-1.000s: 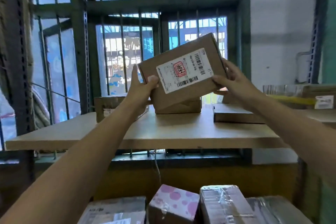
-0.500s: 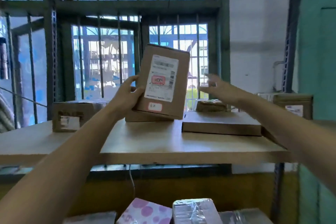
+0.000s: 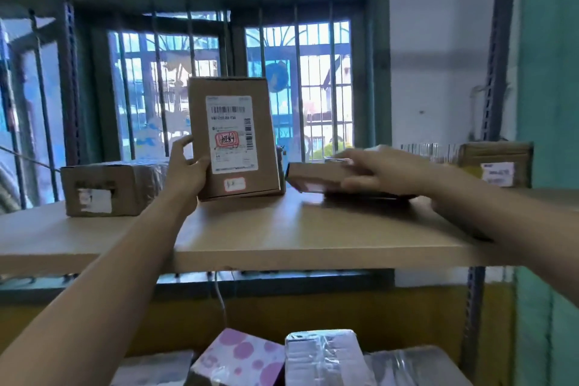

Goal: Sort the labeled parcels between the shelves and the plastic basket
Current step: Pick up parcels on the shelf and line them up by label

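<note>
Nearest, a pink-dotted parcel (image 3: 241,357) and a film-wrapped parcel (image 3: 322,357) lay below. On the shelf (image 3: 282,238), the left hand (image 3: 185,172) gripped an upright labeled box (image 3: 235,138). The right hand (image 3: 376,171), fingers straight, rested on a flat box (image 3: 313,177). Behind stood a barred window (image 3: 326,72).

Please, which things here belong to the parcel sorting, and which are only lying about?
In the job: upright brown cardboard parcel with white label, gripped by left hand; flat brown cardboard parcel under right hand; wooden shelf.
Lying about: taped brown box at left; pink dotted box; white cable.
</note>
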`<action>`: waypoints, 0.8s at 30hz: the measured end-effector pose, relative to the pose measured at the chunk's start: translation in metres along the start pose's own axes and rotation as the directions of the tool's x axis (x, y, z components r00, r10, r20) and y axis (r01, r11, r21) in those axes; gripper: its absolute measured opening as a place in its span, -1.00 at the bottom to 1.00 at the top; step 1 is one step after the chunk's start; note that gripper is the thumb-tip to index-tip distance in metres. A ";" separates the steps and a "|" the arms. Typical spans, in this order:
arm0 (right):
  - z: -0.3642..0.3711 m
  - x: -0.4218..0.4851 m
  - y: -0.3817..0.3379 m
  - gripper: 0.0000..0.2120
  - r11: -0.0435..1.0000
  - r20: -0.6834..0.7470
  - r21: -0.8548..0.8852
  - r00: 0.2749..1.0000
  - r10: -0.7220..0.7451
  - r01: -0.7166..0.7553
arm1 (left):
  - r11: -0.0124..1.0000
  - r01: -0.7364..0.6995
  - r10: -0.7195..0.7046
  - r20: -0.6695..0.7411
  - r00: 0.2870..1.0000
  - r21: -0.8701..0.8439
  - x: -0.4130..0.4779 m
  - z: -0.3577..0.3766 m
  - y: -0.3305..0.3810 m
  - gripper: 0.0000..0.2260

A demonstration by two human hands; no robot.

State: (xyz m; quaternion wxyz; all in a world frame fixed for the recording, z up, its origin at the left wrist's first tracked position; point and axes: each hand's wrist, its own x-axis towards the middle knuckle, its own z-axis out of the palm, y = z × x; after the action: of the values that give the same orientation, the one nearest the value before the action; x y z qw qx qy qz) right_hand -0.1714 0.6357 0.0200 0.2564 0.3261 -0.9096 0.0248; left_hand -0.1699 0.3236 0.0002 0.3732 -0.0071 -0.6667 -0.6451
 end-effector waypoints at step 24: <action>0.033 -0.006 -0.012 -0.17 0.489 -0.029 0.846 0.898 0.438 -0.211 | 0.996 -0.041 0.048 0.097 0.994 -0.073 -0.009 -0.006 -0.003 -0.64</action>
State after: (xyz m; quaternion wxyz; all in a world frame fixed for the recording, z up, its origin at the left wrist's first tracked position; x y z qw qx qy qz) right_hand -0.1752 0.6230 -0.0131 0.1720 0.2230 -0.7964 0.5352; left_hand -0.1619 0.3221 -0.0072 0.3535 -0.0671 -0.6607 -0.6588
